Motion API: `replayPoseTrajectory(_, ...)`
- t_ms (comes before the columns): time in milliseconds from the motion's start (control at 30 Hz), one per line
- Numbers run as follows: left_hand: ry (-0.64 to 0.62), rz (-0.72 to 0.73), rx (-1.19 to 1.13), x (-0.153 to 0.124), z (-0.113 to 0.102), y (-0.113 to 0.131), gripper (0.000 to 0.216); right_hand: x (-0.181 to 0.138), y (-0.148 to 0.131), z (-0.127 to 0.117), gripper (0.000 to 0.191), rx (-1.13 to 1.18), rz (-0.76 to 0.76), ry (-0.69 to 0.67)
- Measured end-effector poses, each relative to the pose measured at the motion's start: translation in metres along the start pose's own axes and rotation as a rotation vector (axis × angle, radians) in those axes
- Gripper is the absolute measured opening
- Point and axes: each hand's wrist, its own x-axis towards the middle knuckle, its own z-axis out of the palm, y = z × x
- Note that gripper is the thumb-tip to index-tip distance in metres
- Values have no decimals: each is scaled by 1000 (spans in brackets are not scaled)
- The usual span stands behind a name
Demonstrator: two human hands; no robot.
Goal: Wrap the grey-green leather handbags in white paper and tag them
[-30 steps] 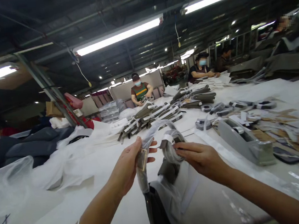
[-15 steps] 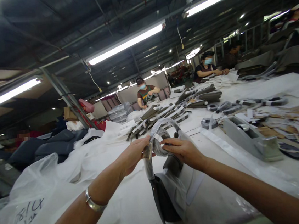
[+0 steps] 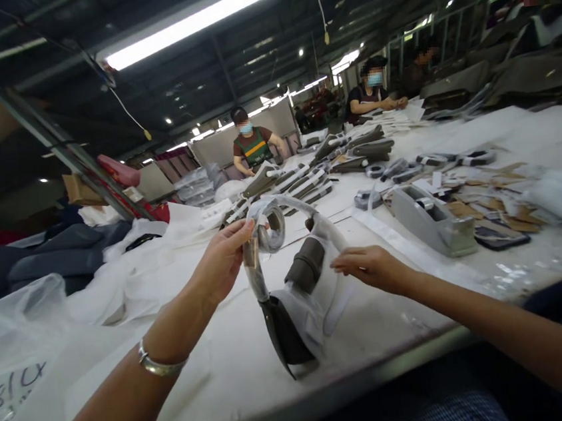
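My left hand (image 3: 223, 260) is closed around a curved, plastic-wrapped bag handle (image 3: 255, 273), thumb on top. Just right of its fingers, a coiled wrapped strap (image 3: 273, 228) hangs inside the arch. Below, the handle joins a dark olive bag panel (image 3: 286, 334), which stands tilted on the white table. Beside it are a dark rolled piece (image 3: 307, 265) and translucent white wrapping (image 3: 307, 315). At the wrapping's right edge is my right hand (image 3: 370, 268), its fingers pinched together; whether they grip the wrapping is unclear.
A grey tape dispenser (image 3: 430, 221) sits to the right, near brown scraps (image 3: 494, 201). Behind lies a pile of wrapped olive straps (image 3: 302, 175). Clear plastic sheeting (image 3: 25, 311) covers the left. Two masked co-workers are across the table (image 3: 221, 404).
My right hand has left the coiled strap and moved right and outward to the wrapping's edge. My left hand keeps hold of the handle. The view has tilted down.
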Motion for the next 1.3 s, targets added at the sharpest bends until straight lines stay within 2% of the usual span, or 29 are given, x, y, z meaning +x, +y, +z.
replayPoseTrajectory(100, 24, 41, -20, 7, 0, 1, 37, -33, 24, 17, 25, -25, 36, -215)
replayPoseTrajectory(167, 27, 75, -29, 10, 3, 2, 36, -44, 35, 33, 30, -48, -3, -288)
replayPoseTrajectory(300, -17, 77, -17, 11, 10, 2, 37, -47, 42, 58, 25, -78, -45, -317)
replayPoseTrajectory(400, -37, 55, 6, 6, 11, 2, 36, -47, 36, 63, 24, -107, -40, -286)
replayPoseTrajectory(533, -48, 23, 43, -5, 8, 4, 36, -49, 16, 49, 24, -196, -13, -200)
replayPoseTrajectory(600, -58, 22, 62, -9, 6, 5, 36, -47, 1, 35, 19, -165, 115, -54)
replayPoseTrajectory(667, -70, 20, 80, -11, 5, 5, 38, -42, -17, 17, 19, -7, 289, 115)
replayPoseTrajectory(733, -81, 7, 90, -11, 5, 5, 40, -31, -37, 0, 24, 173, 411, 216)
replayPoseTrajectory(900, -126, 1, 95, -12, 15, 6, 37, 11, -71, -25, 28, 356, 439, 195)
replayPoseTrajectory(1000, -146, 17, 125, -15, 23, 9, 35, 36, -76, -27, 28, 370, 408, 188)
replayPoseTrajectory(1133, -179, 106, 226, -22, 31, 14, 35, 61, -78, -24, 29, 428, 410, 149)
replayPoseTrajectory(1300, -189, 135, 301, -25, 35, 16, 32, 78, -89, -18, 36, 824, 397, 145)
